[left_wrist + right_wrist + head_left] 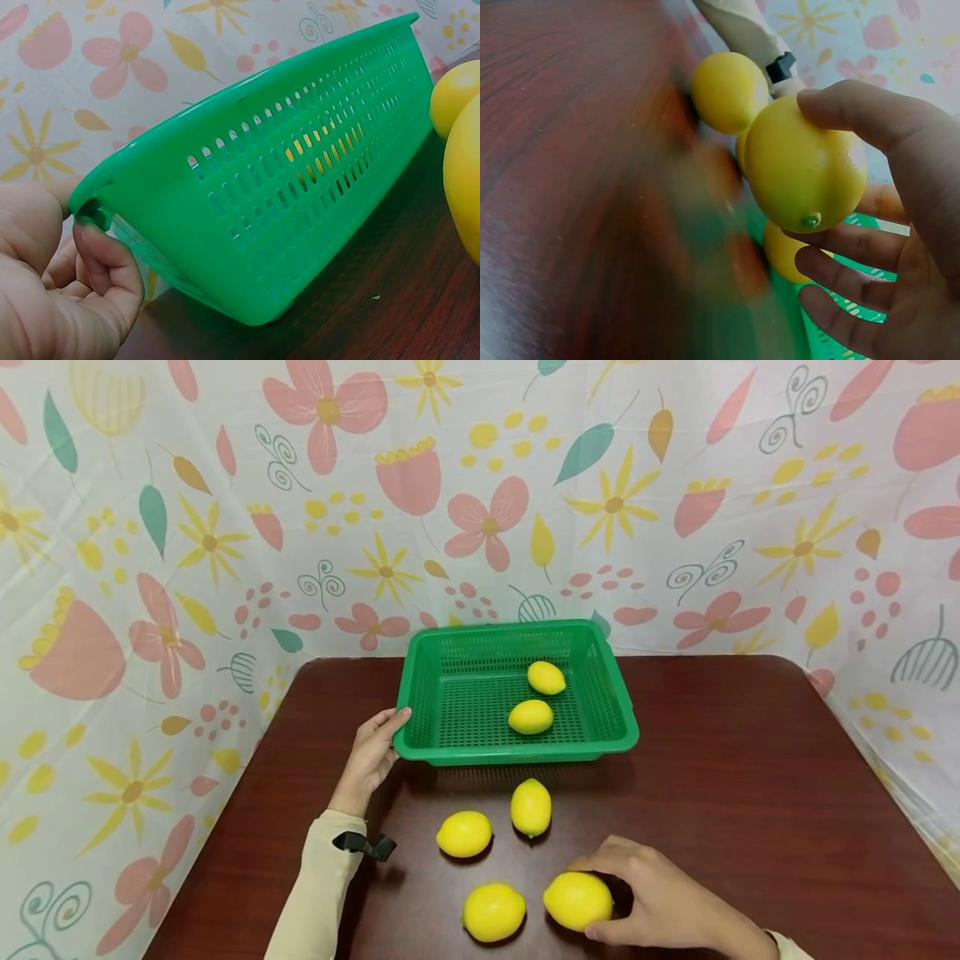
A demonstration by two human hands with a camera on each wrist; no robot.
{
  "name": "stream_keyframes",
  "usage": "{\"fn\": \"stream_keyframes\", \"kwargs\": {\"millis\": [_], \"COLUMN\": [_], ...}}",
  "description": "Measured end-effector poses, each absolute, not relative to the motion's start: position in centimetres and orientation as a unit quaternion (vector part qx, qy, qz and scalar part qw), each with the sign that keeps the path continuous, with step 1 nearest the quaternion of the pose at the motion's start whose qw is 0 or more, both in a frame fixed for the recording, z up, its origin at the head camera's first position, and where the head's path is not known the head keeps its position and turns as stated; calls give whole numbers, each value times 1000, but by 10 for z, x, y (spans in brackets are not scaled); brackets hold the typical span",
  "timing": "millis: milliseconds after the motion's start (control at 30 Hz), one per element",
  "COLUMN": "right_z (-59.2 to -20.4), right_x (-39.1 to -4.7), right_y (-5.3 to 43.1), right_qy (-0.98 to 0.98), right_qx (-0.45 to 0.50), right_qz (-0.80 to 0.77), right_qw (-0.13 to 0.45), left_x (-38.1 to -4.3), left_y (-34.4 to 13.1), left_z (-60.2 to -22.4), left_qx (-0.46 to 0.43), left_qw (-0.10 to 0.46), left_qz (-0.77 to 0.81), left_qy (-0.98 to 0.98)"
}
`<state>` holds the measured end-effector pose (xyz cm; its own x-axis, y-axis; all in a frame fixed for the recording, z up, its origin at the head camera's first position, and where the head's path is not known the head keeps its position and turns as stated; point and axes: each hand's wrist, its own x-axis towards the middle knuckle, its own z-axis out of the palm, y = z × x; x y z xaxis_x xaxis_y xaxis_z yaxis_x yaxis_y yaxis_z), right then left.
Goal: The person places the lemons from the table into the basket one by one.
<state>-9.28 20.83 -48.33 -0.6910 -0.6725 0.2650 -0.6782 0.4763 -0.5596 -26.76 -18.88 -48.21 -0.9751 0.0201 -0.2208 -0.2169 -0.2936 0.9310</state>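
Note:
My left hand (371, 754) grips the left rim of a green plastic basket (517, 755), thumb on top and fingers curled beneath, as the left wrist view also shows. Inside the basket, toward its right half, lie two lemons, one behind (546, 677) and one in front (531, 717). At the front of the table, my right hand (663, 897) pinches a lemon (576, 902) between thumb and fingers; in the right wrist view the lemon's green stem end (812, 220) faces the camera. Left of that hand lies another lemon (493, 912).
Two more lemons, one left (465, 834) and one right (531, 807), lie between the basket and the front lemons. Everything stands on a dark reddish-brown table (720, 760). A flower-printed cloth (487, 527) hangs behind and at both sides.

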Motion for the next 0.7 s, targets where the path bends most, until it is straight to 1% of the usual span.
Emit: {"fn": "stream_keyframes", "kwargs": {"millis": [267,500,700], "right_z": [-464,-445,-420], "right_x": [-101,-116,-139], "right_y": [214,218,222], "right_qy": [-865,-855,-853], "right_qx": [365,381,389], "right_qz": [345,352,346], "right_qw": [-21,-4,-49], "left_x": [-269,-268,-268], "left_y": [-189,-192,-190], "left_z": [-484,-484,-484], "left_qx": [-72,-70,-71], "left_qw": [76,79,80], "left_qz": [800,797,799], "left_qy": [591,595,591]}}
